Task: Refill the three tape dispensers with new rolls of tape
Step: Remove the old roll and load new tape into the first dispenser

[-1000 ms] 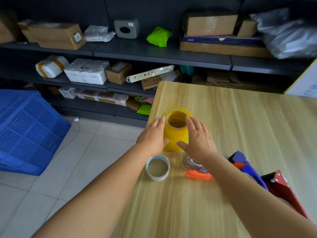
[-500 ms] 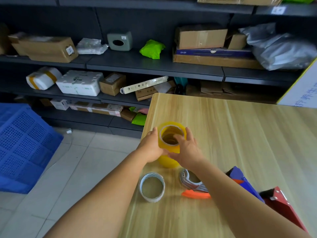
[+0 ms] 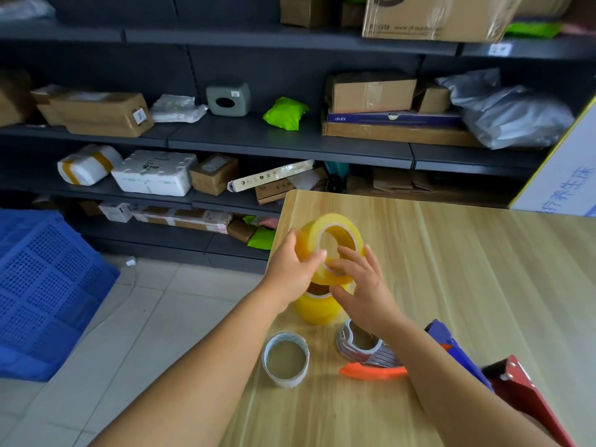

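Observation:
My left hand (image 3: 290, 272) grips a yellow tape roll (image 3: 332, 243), lifted and tilted above the wooden table (image 3: 467, 285), thumb on its front face and fingers behind it. My right hand (image 3: 364, 285) touches the roll's lower edge with spread, fairly straight fingers. A second yellow roll (image 3: 317, 306) stands on the table right beneath. Nearer me lie a white empty tape core (image 3: 285, 359) and a dispenser with an orange handle (image 3: 367, 356). A blue dispenser (image 3: 451, 346) and a red dispenser (image 3: 522, 391) lie at the right, partly hidden by my right forearm.
Dark shelves (image 3: 290, 140) stacked with cardboard boxes and parcels run behind the table. A blue plastic crate (image 3: 42, 285) leans at the left on the tiled floor. A white sign (image 3: 567, 185) stands at the table's far right.
The top yellow roll has been lifted off the stack and tilted toward me. My right hand has loosened from gripping it to touching it. The view has tilted upward.

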The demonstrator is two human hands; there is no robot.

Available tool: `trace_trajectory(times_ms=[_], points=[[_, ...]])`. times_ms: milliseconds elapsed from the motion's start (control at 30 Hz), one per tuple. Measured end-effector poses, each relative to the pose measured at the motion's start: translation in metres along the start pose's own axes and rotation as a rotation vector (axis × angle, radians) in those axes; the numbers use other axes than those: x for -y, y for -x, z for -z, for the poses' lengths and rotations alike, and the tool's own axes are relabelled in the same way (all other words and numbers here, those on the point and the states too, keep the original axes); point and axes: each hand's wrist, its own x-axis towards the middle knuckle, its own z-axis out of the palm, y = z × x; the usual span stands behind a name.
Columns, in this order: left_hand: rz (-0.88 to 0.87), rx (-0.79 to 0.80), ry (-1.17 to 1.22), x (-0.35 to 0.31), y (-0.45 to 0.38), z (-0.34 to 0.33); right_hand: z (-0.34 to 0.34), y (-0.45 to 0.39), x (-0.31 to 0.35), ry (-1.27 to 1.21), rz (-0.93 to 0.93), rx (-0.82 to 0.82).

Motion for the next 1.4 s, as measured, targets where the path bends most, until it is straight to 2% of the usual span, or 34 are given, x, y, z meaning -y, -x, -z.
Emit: trace_trajectory(times_ms=[100,167,267,367,433,567,667,767,967,1033,1133,1233,1267,1400], points=[[-0.151,-0.038,-0.131,-0.006,0.018,-0.013,0.015,0.006,0.021,-0.456,-0.279,0.005],[-0.238,-0.07,-0.146,-0.006,0.033,-0.026,0.023,0.008,0.031,-0.643,-0.317,-0.11],[-0.273,-0.07,-0.103,-0.003,0.055,-0.04,0.026,0.018,0.036,-0.682,-0.381,-0.164],[-0.23,0.053,0.01,0.001,0.067,-0.044,0.027,0.033,0.033,-0.803,-0.43,-0.124],[-0.187,0.102,0.049,-0.002,0.072,-0.044,0.031,0.045,0.028,-0.779,-0.422,-0.102],[-0.155,0.123,-0.06,-0.009,0.073,-0.041,0.041,0.069,0.014,-0.798,-0.362,-0.032],[-0.098,0.241,-0.148,-0.01,0.072,-0.04,0.049,0.08,0.004,-0.892,-0.384,0.01],[-0.022,0.335,-0.101,-0.008,0.076,-0.044,0.052,0.087,-0.005,-0.933,-0.438,0.034],[0.044,0.285,-0.005,0.002,0.087,-0.05,0.044,0.098,-0.01,-0.981,-0.503,0.13],[0.044,0.232,0.009,0.005,0.088,-0.05,0.037,0.097,-0.009,-0.911,-0.558,0.059],[0.07,0.161,-0.011,0.013,0.089,-0.045,0.027,0.09,-0.015,-0.535,-0.602,-0.063],[0.112,0.097,-0.075,0.021,0.088,-0.036,0.015,0.09,-0.032,0.018,-0.509,0.131],[0.128,0.072,-0.113,0.024,0.087,-0.034,0.009,0.092,-0.035,0.132,-0.473,0.202],[0.175,-0.009,-0.219,0.032,0.087,-0.03,-0.018,0.099,-0.04,0.354,-0.343,0.419]])
